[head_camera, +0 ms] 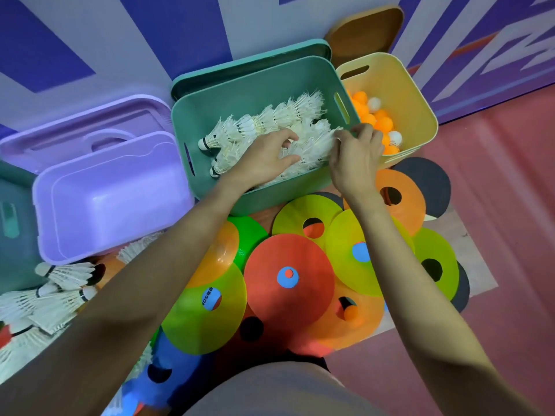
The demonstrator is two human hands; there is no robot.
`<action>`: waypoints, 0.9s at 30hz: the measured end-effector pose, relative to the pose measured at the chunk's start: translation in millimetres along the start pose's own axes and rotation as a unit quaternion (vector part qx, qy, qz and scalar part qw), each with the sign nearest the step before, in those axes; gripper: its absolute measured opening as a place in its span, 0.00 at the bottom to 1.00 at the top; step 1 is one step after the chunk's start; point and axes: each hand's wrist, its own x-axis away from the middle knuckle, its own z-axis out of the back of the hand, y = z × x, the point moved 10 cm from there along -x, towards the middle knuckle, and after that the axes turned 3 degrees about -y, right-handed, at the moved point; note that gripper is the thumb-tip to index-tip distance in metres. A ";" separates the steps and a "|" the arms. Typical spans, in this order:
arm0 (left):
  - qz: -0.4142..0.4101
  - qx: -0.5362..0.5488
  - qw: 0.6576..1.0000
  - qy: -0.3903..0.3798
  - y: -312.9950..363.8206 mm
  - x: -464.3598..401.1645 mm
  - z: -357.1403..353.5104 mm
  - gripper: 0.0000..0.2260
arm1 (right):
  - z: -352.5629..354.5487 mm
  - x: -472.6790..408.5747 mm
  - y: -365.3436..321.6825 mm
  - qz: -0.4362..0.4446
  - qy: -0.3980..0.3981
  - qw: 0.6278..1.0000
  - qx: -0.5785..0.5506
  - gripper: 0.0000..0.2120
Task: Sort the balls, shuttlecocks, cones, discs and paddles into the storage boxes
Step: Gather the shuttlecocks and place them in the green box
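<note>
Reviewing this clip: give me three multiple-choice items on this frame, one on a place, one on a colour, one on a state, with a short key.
1. Where are both hands working?
A. in the green box
B. in the purple box
C. over the discs

2. What colour is the box that holds the balls?
A. purple
B. yellow
C. green

3. What state is the purple box in?
A. full of shuttlecocks
B. closed with its lid
C. open, nothing visible inside

Key:
1 A: the left hand and the right hand both reach among the shuttlecocks in the green box.
2 B: the orange and white balls lie in the yellow box.
3 C: the purple box shows only its bare inside; its lid lies behind it.
</note>
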 end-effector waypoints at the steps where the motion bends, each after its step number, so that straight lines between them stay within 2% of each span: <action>1: -0.004 -0.007 1.000 -0.002 1.2 0.4 -1.9 0.19 | 0.2 1.9 -2.1 0.001 -0.003 1.000 -0.003 0.15; 6: -0.028 -0.010 0.998 0.061 7.1 17.5 13.1 0.21 | 17.1 28.3 -20.8 0.025 0.038 0.996 -0.075 0.17; 11: -0.057 0.024 0.984 0.167 -4.0 74.5 44.1 0.15 | 23.8 68.0 -47.4 0.063 0.047 0.990 -0.117 0.19; 15: -0.054 0.068 0.970 0.226 -15.6 139.0 64.0 0.13 | 11.9 100.4 -79.5 0.118 -0.002 0.982 -0.149 0.17; 20: -0.005 0.056 0.961 0.272 -58.4 219.8 73.7 0.12 | -13.7 151.7 -131.3 0.185 -0.081 0.968 -0.148 0.16; 27: 0.107 0.036 0.956 0.270 -138.8 324.3 66.4 0.12 | -54.8 230.3 -199.5 0.281 -0.195 0.930 -0.132 0.17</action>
